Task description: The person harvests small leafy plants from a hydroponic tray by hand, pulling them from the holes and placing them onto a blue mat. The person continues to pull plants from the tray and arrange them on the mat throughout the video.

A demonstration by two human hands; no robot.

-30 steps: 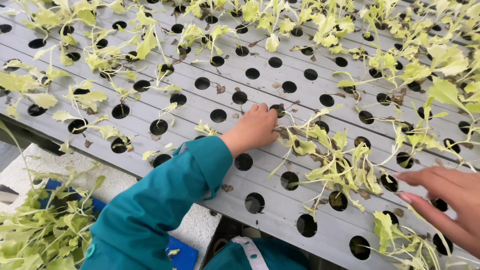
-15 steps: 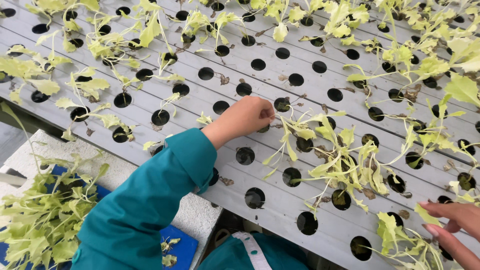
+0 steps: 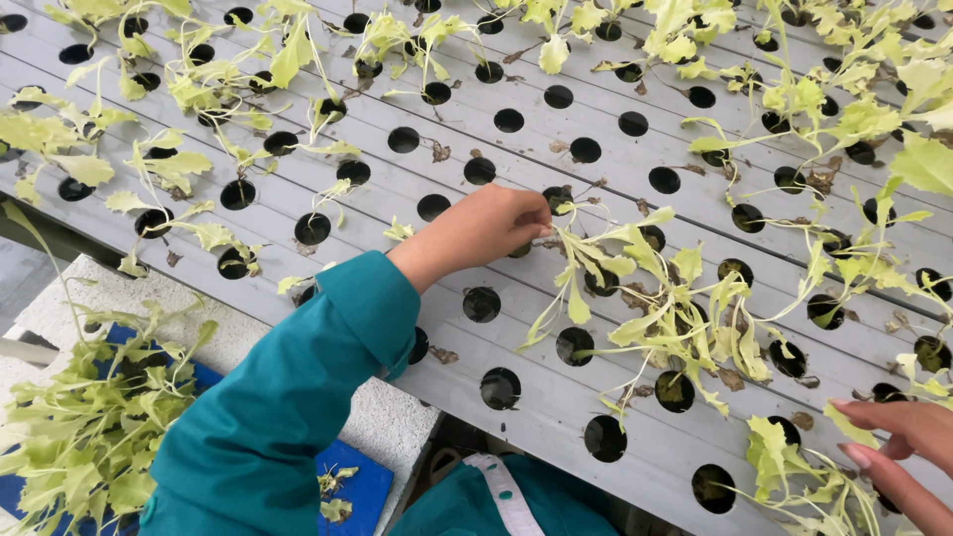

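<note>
Nearest the camera, at the lower left, a heap of pulled pale-green seedlings (image 3: pixel 84 437) lies on a blue board (image 3: pixel 357 474) that rests on a white foam block (image 3: pixel 397 422). A teal sleeve (image 3: pixel 288 397) runs up from there across the grey growing tray (image 3: pixel 556 397), a long slab of channels pierced with rows of round holes.

At the lower right edge the right hand (image 3: pixel 898 452) comes into view, only its fingers showing, stretched out and loose above a small leafy plant (image 3: pixel 784 467) near the tray's front rim. It grasps nothing that can be seen; the fingertips hover just beside the leaves.

Further in, near the middle of the tray, the left hand (image 3: pixel 481 228) is bunched into a pinch, fingertips drawn together at the base of a limp seedling (image 3: pixel 596 263). The grip is clenched on the stem of that seedling where it meets a hole; its long yellow-green leaves trail away to the right over the tray, mixed with neighbouring plants (image 3: pixel 695 328). Several holes around the hand stand dark and bare, with bits of brown dry leaf scattered between them.

Beyond the hand, the far rows carry more small lettuce-like plants (image 3: pixel 794 99), thickest at the upper right and upper left, their leaves drooping across the grey channels.
</note>
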